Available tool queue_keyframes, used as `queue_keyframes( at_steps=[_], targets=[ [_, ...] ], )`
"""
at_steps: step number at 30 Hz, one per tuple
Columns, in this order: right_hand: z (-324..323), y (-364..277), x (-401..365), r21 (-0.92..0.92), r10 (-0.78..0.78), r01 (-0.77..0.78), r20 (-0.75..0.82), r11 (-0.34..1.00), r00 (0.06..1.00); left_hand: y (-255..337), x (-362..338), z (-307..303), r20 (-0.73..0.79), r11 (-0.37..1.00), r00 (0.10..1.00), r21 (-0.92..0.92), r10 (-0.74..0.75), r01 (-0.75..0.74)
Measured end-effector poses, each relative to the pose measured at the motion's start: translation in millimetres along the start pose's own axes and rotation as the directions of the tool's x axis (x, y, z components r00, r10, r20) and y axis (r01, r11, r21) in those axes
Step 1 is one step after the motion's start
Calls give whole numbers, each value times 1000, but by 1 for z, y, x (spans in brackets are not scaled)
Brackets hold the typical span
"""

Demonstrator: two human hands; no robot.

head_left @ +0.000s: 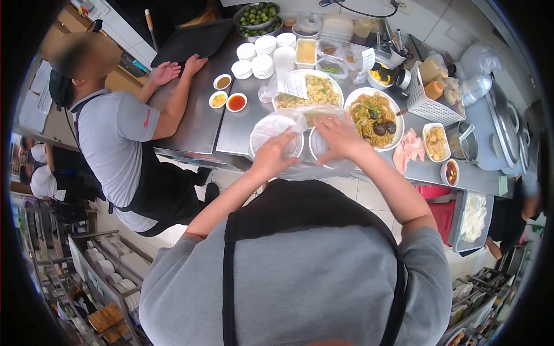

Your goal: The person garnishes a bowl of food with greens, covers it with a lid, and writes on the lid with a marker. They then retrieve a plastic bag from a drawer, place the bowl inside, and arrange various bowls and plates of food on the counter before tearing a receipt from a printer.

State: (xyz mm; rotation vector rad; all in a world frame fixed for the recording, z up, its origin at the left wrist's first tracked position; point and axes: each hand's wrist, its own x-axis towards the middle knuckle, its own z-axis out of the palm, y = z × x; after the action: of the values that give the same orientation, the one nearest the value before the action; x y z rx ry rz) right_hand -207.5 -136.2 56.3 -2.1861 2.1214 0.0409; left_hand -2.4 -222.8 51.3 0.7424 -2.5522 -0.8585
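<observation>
Spanning the work area, a long silver stainless-steel counter (231, 134) keeps everything within reach. At its front edge, clear crinkled plastic (291, 119) seemingly bundles two round white-rimmed containers (255, 138). The right hand (339, 138) spreads open over one, probably steadying it; the left (274, 152) bends over the other, its grip unclear.

the left hand (276, 153) and right hand (336, 138) partly hide two round containers (296, 149), contents unclear. the paper slip (292, 85) over the fried rice (321, 87) has print too small to read. the co-worker's head (83, 55) is blurred.
</observation>
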Motion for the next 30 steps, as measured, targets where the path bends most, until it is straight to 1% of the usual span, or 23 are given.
queue_keyframes(
  at_steps=[1,2,3,4,5,6,7,9,10,12,14,15,17,18,20,21,23,25,26,27,28,29,30],
  targets=[
    [-12,2,-7,3,2,-2,0,1000,1000,-5,2,-4,4,1000,1000,1,1,-1],
    [-36,3,-15,-52,32,-22,198,998,980,-14,5,-13,-16,994,1000,-108,-4,2],
    [-57,6,-23,-108,71,-31,384,994,921,-25,10,-24,-34,977,999,-214,-9,2],
    [-68,12,-32,-106,73,-35,384,994,921,-32,14,-41,-113,984,994,-179,2,-22],
    [-76,21,-43,-85,78,-44,457,995,886,-33,16,-62,-191,989,982,-144,14,-42],
    [-85,26,-52,-65,80,-54,529,996,845,-18,18,-86,-173,967,980,-249,-97,51],
    [-101,26,-60,-63,79,-54,532,997,843,-5,19,-107,-145,925,968,-351,-206,144],
    [-130,25,-73,-42,-5,28,482,999,876,-6,21,-123,-247,960,953,-256,-174,109],
    [-132,32,-76,-37,-8,29,482,999,876,0,21,-130,-262,946,942,-298,-211,129],
    [-136,46,-81,-74,-136,157,236,985,962,4,25,-143,-273,912,931,-391,-244,124],
    [-173,44,-86,-26,-205,205,8,978,979,8,31,-160,-300,897,931,-438,-208,59],
    [-186,45,-87,-21,-207,207,11,978,978,16,35,-168,-313,870,929,-492,-197,19],
    [-201,48,-86,-9,-288,301,-323,954,901,32,42,-177,-346,880,916,-475,-202,15],
    [-198,51,-81,-5,-289,304,-324,953,901,32,46,-176,-345,881,916,-473,-205,19],
    [-188,58,-69,37,-218,266,-469,963,856,31,56,-171,-456,927,885,-364,-92,-91],
    [-186,63,-67,39,-221,270,-471,962,854,22,57,-167,-376,912,916,-409,-137,-32],
    [-183,74,-63,61,-204,265,-484,962,851,30,56,-173,-306,909,929,-410,-210,71],
    [-194,83,-60,54,-201,263,-507,963,838,40,57,-185,-369,892,911,-453,-182,-5],
    [-197,87,-57,97,-188,272,-504,957,843,50,59,-186,-375,844,900,-536,-222,-15],
    [-199,91,-51,137,-177,281,-503,950,846,50,61,-182,-381,846,896,-534,-229,-11],
    [-198,95,-43,137,-189,294,-503,946,843,47,62,-176,-350,876,910,-481,-220,27],
    [-196,98,-32,236,-225,363,-460,902,859,43,63,-170,-320,903,923,-425,-215,63],
    [-193,100,-20,336,-266,420,-418,843,869,36,65,-161,-242,862,949,-503,-202,56]
  ],
)
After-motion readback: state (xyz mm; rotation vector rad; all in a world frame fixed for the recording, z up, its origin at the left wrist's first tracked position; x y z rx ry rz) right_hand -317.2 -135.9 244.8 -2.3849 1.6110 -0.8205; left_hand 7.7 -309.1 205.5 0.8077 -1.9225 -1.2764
